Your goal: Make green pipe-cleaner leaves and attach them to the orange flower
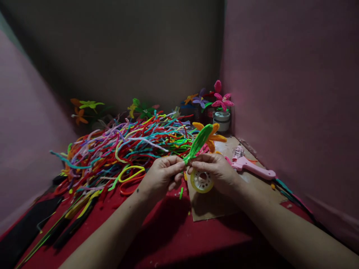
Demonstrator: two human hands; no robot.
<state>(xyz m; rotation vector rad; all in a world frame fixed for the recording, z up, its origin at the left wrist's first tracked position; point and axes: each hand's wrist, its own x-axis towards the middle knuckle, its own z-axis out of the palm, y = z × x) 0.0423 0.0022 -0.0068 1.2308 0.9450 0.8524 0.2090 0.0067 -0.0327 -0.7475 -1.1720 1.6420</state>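
Note:
A green pipe-cleaner leaf (201,140) stands up between my hands, tilted to the right. My left hand (164,173) pinches its twisted lower end between thumb and fingers. On the other side of that end, my right hand (215,168) is closed on the leaf's base. An orange pipe-cleaner flower (218,138) shows just behind the leaf; I cannot tell what it rests on. Below my right hand is a roll of clear yellowish tape (202,181), partly covered by the fingers.
A big heap of coloured pipe cleaners (134,138) fills the back left of the red cloth (168,235). Pliers (81,213) lie at left. A pink glue gun (252,167) rests on cardboard (207,209) at right. Finished flowers (223,101) stand along the back wall.

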